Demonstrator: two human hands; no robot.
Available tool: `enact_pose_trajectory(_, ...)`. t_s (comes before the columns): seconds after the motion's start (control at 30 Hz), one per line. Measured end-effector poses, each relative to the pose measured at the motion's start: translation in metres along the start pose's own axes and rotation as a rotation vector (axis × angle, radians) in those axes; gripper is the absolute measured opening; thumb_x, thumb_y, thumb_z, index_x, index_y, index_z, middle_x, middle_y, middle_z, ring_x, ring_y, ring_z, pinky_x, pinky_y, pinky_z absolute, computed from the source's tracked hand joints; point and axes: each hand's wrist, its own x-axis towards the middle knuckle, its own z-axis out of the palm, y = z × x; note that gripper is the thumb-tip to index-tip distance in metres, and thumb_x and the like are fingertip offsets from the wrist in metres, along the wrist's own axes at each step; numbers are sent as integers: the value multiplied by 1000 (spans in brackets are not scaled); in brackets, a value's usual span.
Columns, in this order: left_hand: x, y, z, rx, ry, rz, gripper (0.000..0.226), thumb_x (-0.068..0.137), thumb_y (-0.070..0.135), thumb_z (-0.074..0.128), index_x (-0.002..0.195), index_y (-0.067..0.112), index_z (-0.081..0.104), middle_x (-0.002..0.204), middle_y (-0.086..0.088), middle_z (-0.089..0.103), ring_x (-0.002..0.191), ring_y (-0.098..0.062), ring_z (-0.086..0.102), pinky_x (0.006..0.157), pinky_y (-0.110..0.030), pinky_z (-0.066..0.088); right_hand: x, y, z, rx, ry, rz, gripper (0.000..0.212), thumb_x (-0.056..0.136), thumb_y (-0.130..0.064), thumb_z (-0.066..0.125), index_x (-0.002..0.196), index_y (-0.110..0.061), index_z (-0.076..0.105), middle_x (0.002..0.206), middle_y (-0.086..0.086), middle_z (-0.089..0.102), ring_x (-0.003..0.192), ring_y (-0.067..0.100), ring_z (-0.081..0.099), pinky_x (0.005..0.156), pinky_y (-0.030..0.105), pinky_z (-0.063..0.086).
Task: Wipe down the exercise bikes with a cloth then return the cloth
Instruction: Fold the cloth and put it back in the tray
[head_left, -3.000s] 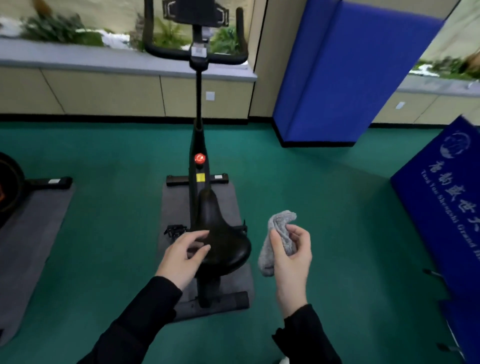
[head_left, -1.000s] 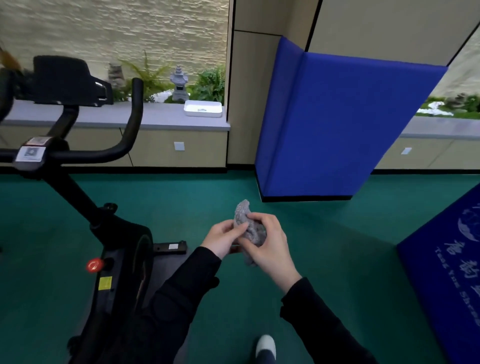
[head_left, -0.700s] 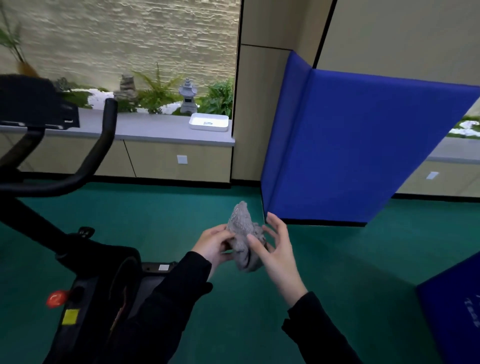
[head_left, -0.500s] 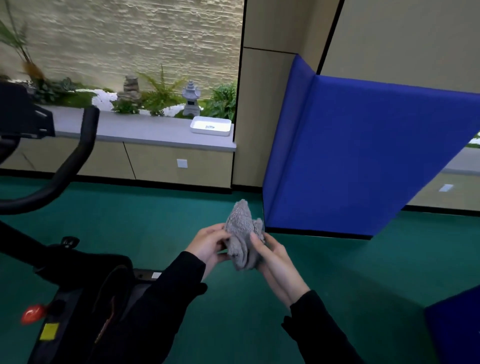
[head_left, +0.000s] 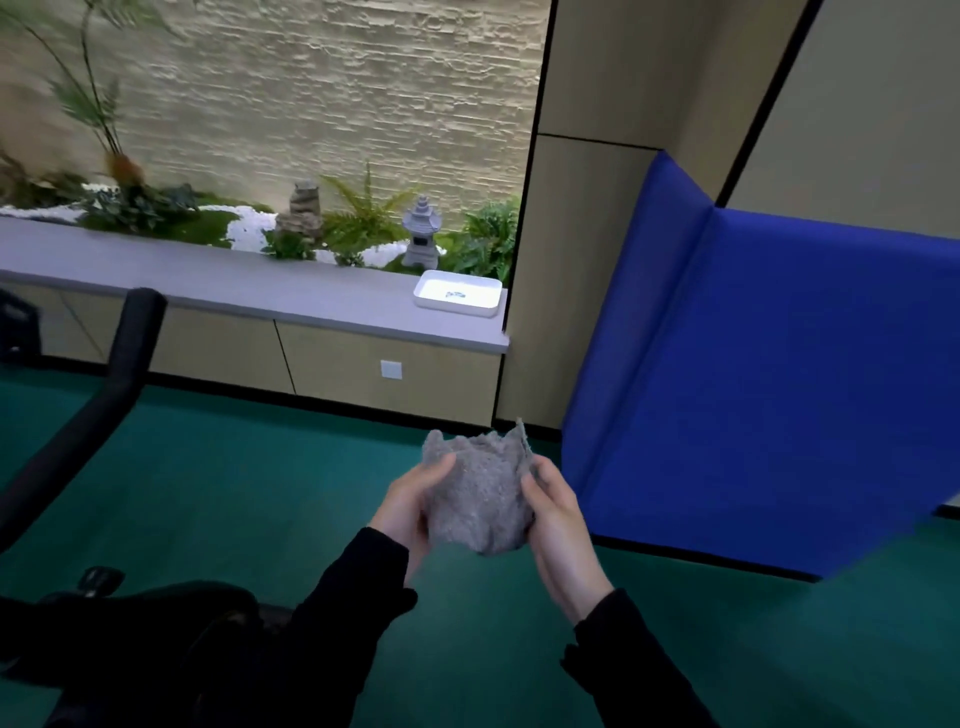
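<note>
exercise bike (head_left: 124, 639) sits far left, its handlebar (head_left: 127, 364) poking up at the frame edge, neither hand on it. behind it the grey table (head_left: 234, 291) runs under the window, with a white tray (head_left: 457, 310) at its right end; can't make out what's in the tray. left hand (head_left: 408, 506) pinches the left edge of the cloth (head_left: 478, 499), thumb on the front face. the cloth is loosely bunched between both hands, held over the green floor (head_left: 260, 493), well apart from the table. right hand (head_left: 558, 512) grips the right edge the same way, fingers behind. blue mat (head_left: 779, 389) stands just to the right

my read: wiping on this bike looks done and you're tidying the cloth for the return, tray being the likely drop spot. fold it flat instead of wadding it, dirty face inward, corners matched. pass it to one hand before you reach. lay it fully inside the tray rim, nothing hanging off the table edge. mind the handlebar on your left when you step forward
</note>
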Motion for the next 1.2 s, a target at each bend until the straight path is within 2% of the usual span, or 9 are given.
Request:
enact_pose_trajectory(0.17, 78, 46, 4, 80, 29, 104, 44, 75, 17, 67, 116, 3, 60, 110, -15, 69, 99, -29, 67, 76, -33, 57, 81, -17, 15, 138, -114, 115, 41, 91, -35, 57, 124, -12, 55, 122, 4, 66, 114, 19, 61, 95, 37, 51)
enact_pose_trajectory(0.37, 147, 78, 11, 107, -81, 103, 47, 71, 11, 70, 116, 6, 58, 112, -14, 68, 102, -29, 65, 76, -33, 57, 162, -36, 14, 258, -64, 178, 29, 98, -21, 46, 119, -7, 60, 121, 11, 66, 110, 22, 63, 97, 42, 49)
enact_pose_trajectory(0.57, 219, 99, 12, 94, -63, 67, 50, 68, 12, 68, 117, 6, 58, 113, -15, 67, 104, -33, 64, 76, -38, 56, 240, -48, -9, 420, -231, 247, 40, 87, -5, 51, 126, -7, 53, 126, 13, 62, 118, 28, 58, 101, 47, 45)
enact_pose_trajectory(0.67, 259, 106, 13, 194, 48, 141, 44, 73, 6, 74, 114, 4, 58, 111, -16, 67, 99, -30, 66, 72, -37, 57, 286, -51, -21, 354, -253, 189, 39, 83, 3, 51, 122, 3, 51, 124, 18, 61, 117, 31, 56, 102, 46, 43)
enact_pose_trajectory(0.83, 322, 120, 23, 352, 247, 339, 24, 79, -9, 62, 95, 9, 62, 83, -1, 72, 71, -8, 68, 56, -23, 54, 357, -61, -32, -14, -302, 30, 18, 81, 8, 61, 96, 2, 52, 93, 12, 58, 90, 21, 55, 72, 26, 46)
enact_pose_trajectory(0.93, 347, 131, 24, 403, 280, 372, 20, 81, -11, 59, 88, 7, 63, 68, 4, 71, 59, -7, 65, 48, -20, 51, 392, -62, -34, -182, -307, -119, 19, 80, 12, 63, 81, -3, 51, 96, 7, 59, 92, 15, 55, 79, 28, 44)
enact_pose_trajectory(1.0, 361, 136, 24, 401, 306, 394, 18, 82, -13, 57, 86, 4, 63, 65, 6, 70, 59, -5, 64, 49, -18, 49, 412, -63, -33, -190, -302, -152, 22, 80, 14, 61, 79, -3, 48, 95, 8, 60, 91, 14, 57, 79, 29, 46)
enact_pose_trajectory(1.07, 373, 141, 22, 359, 318, 397, 17, 82, -15, 54, 88, -1, 61, 65, 6, 70, 61, -3, 63, 54, -17, 50, 432, -64, -30, -153, -285, -131, 22, 83, 13, 57, 78, -5, 46, 81, 7, 54, 78, 11, 52, 68, 21, 44)
enact_pose_trajectory(1.2, 396, 156, 16, 207, 249, 321, 19, 79, -9, 55, 96, -4, 61, 79, -6, 71, 71, -16, 67, 60, -25, 55, 477, -65, -19, -37, -249, 11, 16, 88, 10, 52, 86, -6, 49, 82, 8, 61, 78, 14, 56, 67, 23, 47)
